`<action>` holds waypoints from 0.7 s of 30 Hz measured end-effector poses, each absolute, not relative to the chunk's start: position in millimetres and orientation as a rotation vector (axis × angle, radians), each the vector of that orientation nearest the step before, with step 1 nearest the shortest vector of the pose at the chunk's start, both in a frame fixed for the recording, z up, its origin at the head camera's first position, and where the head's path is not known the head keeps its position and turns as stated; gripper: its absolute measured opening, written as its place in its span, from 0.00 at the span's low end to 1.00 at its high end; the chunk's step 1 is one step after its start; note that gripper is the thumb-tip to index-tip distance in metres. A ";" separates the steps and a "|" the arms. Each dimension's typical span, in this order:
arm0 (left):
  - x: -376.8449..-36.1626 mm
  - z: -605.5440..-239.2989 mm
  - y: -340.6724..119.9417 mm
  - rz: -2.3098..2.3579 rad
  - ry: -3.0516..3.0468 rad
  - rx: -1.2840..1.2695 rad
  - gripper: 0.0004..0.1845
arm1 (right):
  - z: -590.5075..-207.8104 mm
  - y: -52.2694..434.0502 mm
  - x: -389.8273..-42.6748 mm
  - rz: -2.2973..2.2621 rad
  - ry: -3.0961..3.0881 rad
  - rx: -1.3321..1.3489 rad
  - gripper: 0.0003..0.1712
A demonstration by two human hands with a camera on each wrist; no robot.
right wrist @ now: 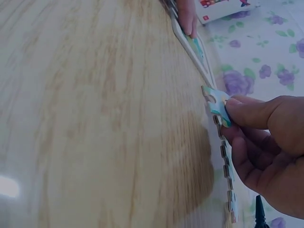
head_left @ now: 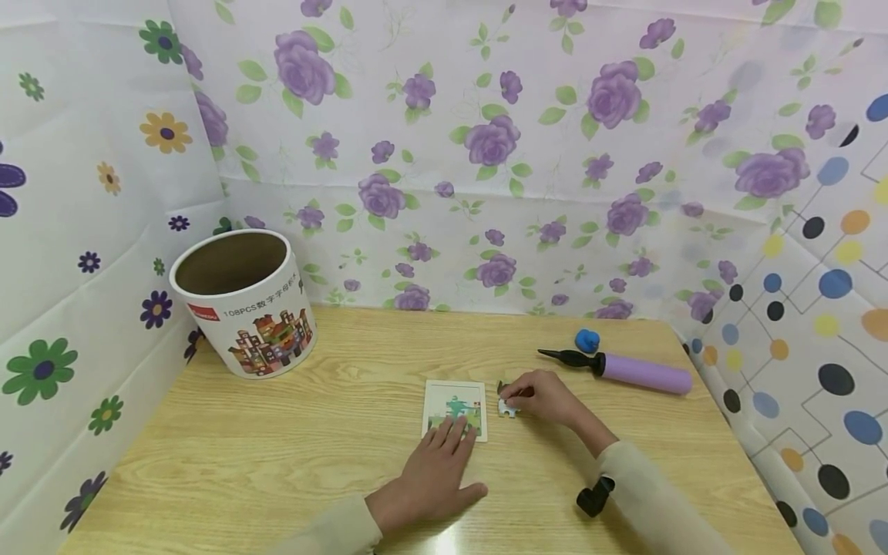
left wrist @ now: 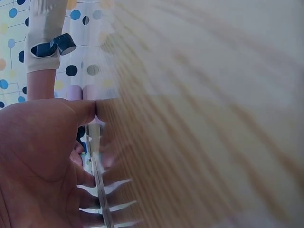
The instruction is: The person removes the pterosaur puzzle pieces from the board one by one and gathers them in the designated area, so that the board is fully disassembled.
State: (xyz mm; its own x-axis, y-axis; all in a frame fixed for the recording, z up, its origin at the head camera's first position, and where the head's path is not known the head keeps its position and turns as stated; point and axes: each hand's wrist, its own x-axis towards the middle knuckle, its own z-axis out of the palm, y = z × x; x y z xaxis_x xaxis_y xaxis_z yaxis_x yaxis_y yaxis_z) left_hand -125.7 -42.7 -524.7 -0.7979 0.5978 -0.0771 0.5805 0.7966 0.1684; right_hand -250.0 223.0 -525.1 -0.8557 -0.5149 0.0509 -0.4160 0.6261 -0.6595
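A small puzzle piece is pinched between thumb and fingers of the right hand, lying low on the table just right of the puzzle card. The card's long axis runs away from the person; it is pressed flat by the left hand, fingers straight.

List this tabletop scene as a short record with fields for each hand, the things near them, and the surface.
left hand: flat, fingers pressing on the puzzle board
right hand: pinching a puzzle piece just right of the board
loose pieces: a row of them lies under the right hand in the right wrist view
tub: open cardboard tub, back left
pump: purple, lying behind the right hand
blue lump: beside the pump
surface: wooden table
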 end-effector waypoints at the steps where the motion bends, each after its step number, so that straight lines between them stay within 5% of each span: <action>1: -125.6 -524.5 -42.7 0.197 2.861 0.945 0.46 | -525.1 221.8 -249.7 -1.028 2.710 -0.779 0.08; 21: -127.7 -528.7 -43.6 0.221 2.860 0.998 0.46 | -531.0 216.0 -248.9 -0.950 2.774 -0.765 0.08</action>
